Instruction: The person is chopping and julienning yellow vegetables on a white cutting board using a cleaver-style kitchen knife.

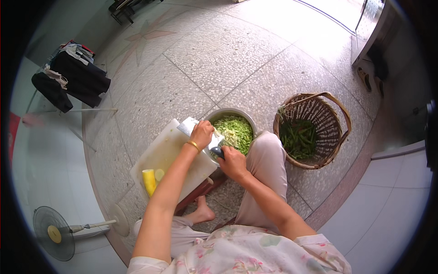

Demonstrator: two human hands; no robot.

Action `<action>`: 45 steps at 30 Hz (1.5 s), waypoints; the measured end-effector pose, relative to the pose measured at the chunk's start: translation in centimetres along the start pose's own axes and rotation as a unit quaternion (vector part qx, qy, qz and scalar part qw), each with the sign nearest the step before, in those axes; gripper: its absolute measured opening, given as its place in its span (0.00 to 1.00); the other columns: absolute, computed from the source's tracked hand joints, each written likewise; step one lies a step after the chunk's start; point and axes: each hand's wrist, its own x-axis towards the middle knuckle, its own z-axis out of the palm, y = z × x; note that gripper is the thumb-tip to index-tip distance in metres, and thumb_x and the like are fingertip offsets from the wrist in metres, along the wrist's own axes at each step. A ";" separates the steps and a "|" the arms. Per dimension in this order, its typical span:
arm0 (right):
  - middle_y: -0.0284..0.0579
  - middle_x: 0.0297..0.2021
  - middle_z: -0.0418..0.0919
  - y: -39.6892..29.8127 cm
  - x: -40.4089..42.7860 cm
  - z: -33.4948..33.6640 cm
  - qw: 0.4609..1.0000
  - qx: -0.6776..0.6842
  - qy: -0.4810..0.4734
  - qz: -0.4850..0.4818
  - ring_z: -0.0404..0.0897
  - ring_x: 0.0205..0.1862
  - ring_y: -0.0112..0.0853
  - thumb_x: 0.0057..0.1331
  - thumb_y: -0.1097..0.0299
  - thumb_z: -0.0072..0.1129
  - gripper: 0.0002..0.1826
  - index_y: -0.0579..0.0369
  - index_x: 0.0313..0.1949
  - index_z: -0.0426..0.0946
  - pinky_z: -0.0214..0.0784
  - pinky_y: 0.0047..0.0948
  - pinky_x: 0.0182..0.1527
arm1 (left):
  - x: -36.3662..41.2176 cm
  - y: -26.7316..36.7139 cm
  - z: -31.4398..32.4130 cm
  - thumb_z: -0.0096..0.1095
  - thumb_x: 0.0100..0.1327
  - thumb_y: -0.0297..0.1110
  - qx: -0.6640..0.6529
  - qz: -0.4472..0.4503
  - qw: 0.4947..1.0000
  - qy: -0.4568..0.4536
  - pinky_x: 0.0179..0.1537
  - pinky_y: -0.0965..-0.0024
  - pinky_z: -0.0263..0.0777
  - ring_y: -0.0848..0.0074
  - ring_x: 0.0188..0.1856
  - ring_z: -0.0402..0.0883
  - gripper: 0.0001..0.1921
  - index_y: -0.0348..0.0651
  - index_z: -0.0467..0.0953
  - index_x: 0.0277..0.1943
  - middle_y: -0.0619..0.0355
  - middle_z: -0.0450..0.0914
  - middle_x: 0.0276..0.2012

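My right hand grips the dark handle of a wide-bladed cleaver. The fingers of my left hand, with a gold bangle at the wrist, are curled over the blade. The blade is tilted across the near left rim of a metal basin. Inside the basin lie finely chopped green vegetable and a paler heap of yellowish shreds. A white cutting board extends to the left under my left forearm. On it are a yellow-skinned vegetable piece and a round cut slice.
A woven basket holding green peppers stands right of my knee. A reddish-brown stool is partly visible under the board. At left are a pedestal fan and a rack of dark clothes. Shoes lie by the doorway.
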 end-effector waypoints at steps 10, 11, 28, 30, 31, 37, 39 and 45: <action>0.50 0.35 0.78 -0.6 0.3 0.3 0.999 0.020 -0.029 0.019 0.79 0.38 0.46 0.53 0.64 0.64 0.19 0.56 0.44 0.73 0.72 0.42 0.41 | 0.2 2.4 -1.3 0.54 0.52 0.25 0.015 0.019 0.988 -0.153 0.50 0.61 0.70 0.64 0.41 0.79 0.08 0.43 0.82 0.28 0.55 0.79 0.33; 0.50 0.35 0.78 -0.7 0.3 0.3 0.999 0.020 -0.028 0.017 0.79 0.38 0.46 0.53 0.64 0.64 0.19 0.56 0.44 0.73 0.72 0.42 0.41 | 0.3 2.3 -1.1 0.54 0.53 0.25 0.046 0.006 0.986 -0.160 0.52 0.61 0.69 0.64 0.43 0.79 0.09 0.43 0.83 0.31 0.55 0.80 0.35; 0.54 0.27 0.81 -0.7 -0.3 0.5 0.979 0.195 -0.045 0.023 0.82 0.30 0.44 0.57 0.59 0.64 0.20 0.61 0.42 0.76 0.71 0.38 0.34 | -16.1 -3.5 -9.9 0.56 0.52 0.18 -0.094 -0.203 0.939 0.261 0.52 0.61 0.71 0.58 0.47 0.76 0.13 0.38 0.78 0.42 0.50 0.77 0.42; 0.46 0.24 0.80 -1.4 -0.8 0.4 0.957 0.267 -0.103 0.048 0.79 0.24 0.31 0.58 0.59 0.64 0.21 0.65 0.42 0.76 0.70 0.31 0.29 | -21.0 -4.8 -9.5 0.58 0.52 0.20 -0.103 -0.325 0.906 0.252 0.48 0.62 0.72 0.59 0.46 0.76 0.13 0.39 0.79 0.41 0.49 0.77 0.40; 0.44 0.23 0.79 -2.2 -1.1 0.2 0.939 0.299 -0.146 0.084 0.77 0.23 0.27 0.59 0.59 0.63 0.20 0.66 0.41 0.76 0.69 0.29 0.27 | -23.1 -5.2 -8.9 0.58 0.52 0.20 -0.102 -0.334 0.899 0.263 0.48 0.62 0.72 0.59 0.46 0.76 0.13 0.39 0.79 0.41 0.49 0.77 0.40; 0.38 0.20 0.75 -5.5 -3.3 1.7 0.882 0.388 -0.225 0.141 0.72 0.19 0.20 0.64 0.63 0.58 0.17 0.67 0.42 0.74 0.64 0.22 0.21 | -27.2 -5.7 -5.8 0.59 0.52 0.24 0.038 -0.296 0.927 0.228 0.48 0.61 0.71 0.57 0.45 0.75 0.13 0.38 0.78 0.42 0.48 0.76 0.43; 0.35 0.20 0.72 -6.4 -3.8 1.8 0.901 0.355 -0.216 0.127 0.68 0.16 0.19 0.68 0.64 0.54 0.15 0.68 0.43 0.72 0.57 0.20 0.17 | -26.4 -5.8 -5.6 0.59 0.51 0.24 0.071 -0.309 0.933 0.168 0.50 0.59 0.70 0.57 0.47 0.74 0.14 0.37 0.77 0.43 0.49 0.76 0.43; 0.36 0.21 0.73 -6.2 -3.8 3.0 0.924 0.273 -0.238 0.123 0.71 0.18 0.21 0.66 0.62 0.57 0.16 0.67 0.40 0.74 0.64 0.24 0.21 | -24.1 -6.3 -5.1 0.59 0.50 0.24 0.133 -0.311 0.940 0.052 0.51 0.58 0.68 0.58 0.52 0.72 0.13 0.37 0.76 0.42 0.48 0.76 0.43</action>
